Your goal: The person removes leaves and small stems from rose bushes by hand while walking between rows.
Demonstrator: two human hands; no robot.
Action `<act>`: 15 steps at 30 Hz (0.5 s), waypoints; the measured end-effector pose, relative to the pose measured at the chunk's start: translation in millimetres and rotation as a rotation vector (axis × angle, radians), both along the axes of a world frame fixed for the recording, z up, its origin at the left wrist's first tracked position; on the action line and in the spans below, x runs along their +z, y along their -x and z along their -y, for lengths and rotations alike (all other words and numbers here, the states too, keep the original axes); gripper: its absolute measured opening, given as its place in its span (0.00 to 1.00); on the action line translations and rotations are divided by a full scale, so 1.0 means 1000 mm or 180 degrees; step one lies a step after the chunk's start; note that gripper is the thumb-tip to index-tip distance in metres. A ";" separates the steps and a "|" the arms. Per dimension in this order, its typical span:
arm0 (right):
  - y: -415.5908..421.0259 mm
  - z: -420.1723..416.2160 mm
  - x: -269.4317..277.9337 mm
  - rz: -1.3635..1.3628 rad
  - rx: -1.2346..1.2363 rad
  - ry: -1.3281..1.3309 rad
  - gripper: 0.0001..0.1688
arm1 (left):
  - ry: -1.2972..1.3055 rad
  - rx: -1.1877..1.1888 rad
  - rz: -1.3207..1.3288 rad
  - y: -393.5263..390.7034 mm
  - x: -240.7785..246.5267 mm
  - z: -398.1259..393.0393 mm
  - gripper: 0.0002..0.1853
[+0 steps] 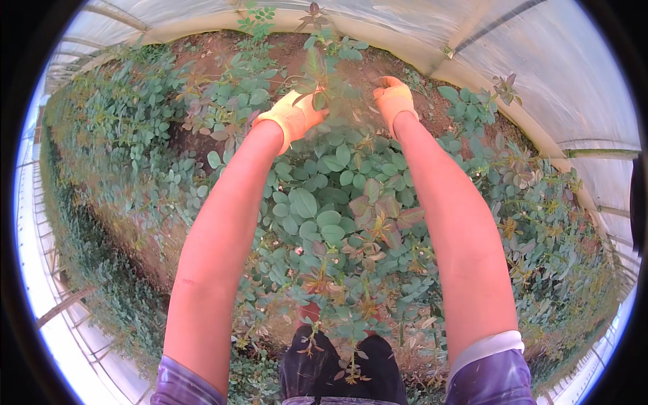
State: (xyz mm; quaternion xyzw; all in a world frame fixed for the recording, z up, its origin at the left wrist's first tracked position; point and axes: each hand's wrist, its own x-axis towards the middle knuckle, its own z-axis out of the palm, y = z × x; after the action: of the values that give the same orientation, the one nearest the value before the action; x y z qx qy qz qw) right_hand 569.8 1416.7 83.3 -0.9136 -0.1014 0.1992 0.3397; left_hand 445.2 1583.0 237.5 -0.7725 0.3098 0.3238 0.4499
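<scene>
My left hand (pixel 296 116), in an orange knit glove, reaches into the far side of a leafy bush that looks like a rose (pixel 329 202). Its fingers close around a blurred leafy shoot (pixel 316 76), whose leaves partly cover the fingertips. To the right of that shoot, my right hand (pixel 395 98) wears a matching glove and is held above the reddish soil. Its fingers curl inward; whether anything thin lies between them cannot be made out. Below both hands spread broad green leaflets, with a cluster of reddish young leaves (pixel 385 210) nearer to me.
Plastic sheeting (pixel 531 76) of a greenhouse curves around the far side, above a pale base strip (pixel 471 78). Dense bushes (pixel 121 111) stand to the left, and more foliage (pixel 547 217) fills the right. Shoots reach against my dark trousers (pixel 311 364).
</scene>
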 end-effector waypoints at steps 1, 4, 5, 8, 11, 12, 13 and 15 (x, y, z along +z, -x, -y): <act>0.001 -0.014 0.011 0.0181 -0.0472 -0.0524 0.25 | 0.0652 0.1279 0.0045 0.005 -0.007 -0.009 0.32; -0.043 -0.057 0.036 -0.0047 0.0149 -0.0889 0.40 | 0.3385 0.4170 0.0749 0.008 -0.038 -0.020 0.23; -0.038 -0.083 0.047 0.0097 0.0399 -0.0640 0.45 | 0.3927 0.4615 0.1149 0.023 -0.052 -0.028 0.19; -0.062 -0.095 0.039 0.0284 0.0712 -0.0214 0.45 | 0.5592 0.6327 0.1480 0.031 -0.051 -0.004 0.19; -0.052 -0.098 0.022 0.0880 0.1097 0.0099 0.38 | 0.7102 0.6748 0.1510 0.049 -0.067 -0.004 0.23; -0.047 -0.098 0.018 0.0983 0.1442 0.0328 0.36 | 0.7661 0.6776 0.1465 0.057 -0.074 -0.007 0.25; -0.046 -0.089 0.010 0.1034 0.1700 0.0556 0.34 | 0.8276 0.6721 0.1359 0.061 -0.075 -0.006 0.27; -0.045 -0.076 -0.009 0.0755 0.1781 0.0732 0.30 | 0.6825 0.5029 0.1640 0.075 -0.079 -0.003 0.30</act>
State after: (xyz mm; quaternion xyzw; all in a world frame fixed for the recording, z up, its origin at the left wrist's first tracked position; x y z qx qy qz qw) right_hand 615.3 1492.2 74.0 -0.8995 -0.3643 0.1871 0.1521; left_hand 370.3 1585.7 158.3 -0.7482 -0.2071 -0.0577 -0.6277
